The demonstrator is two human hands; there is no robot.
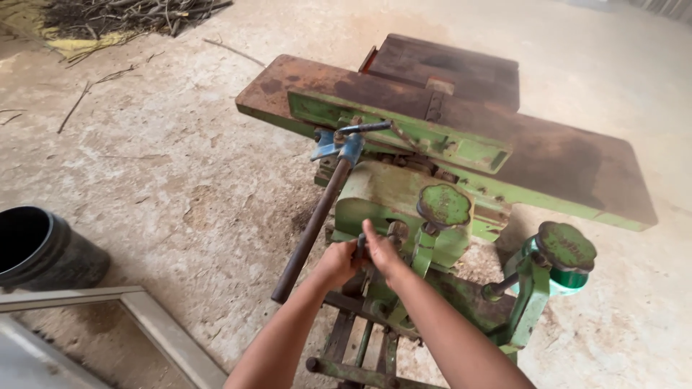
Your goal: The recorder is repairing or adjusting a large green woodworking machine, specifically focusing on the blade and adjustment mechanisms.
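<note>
A green woodworking machine [389, 194] with a long rusty flat top [548, 151] stands on the concrete floor. Both my hands meet low on its near side. My left hand [336, 264] is closed around a small dark part there. My right hand [383, 253] lies against the same spot, fingers bent over it; what it grips is hidden. A long rusty lever [311, 230] with a blue clamp [344, 146] at its top slants down just left of my left hand. A green knob [443, 205] sits right of my right hand.
A second green handwheel [567, 246] sticks out at the right on a bracket. A black bucket [40, 248] stands at the left, with a grey frame [144, 317] on the floor below it. Dry twigs [122, 16] lie at the top left.
</note>
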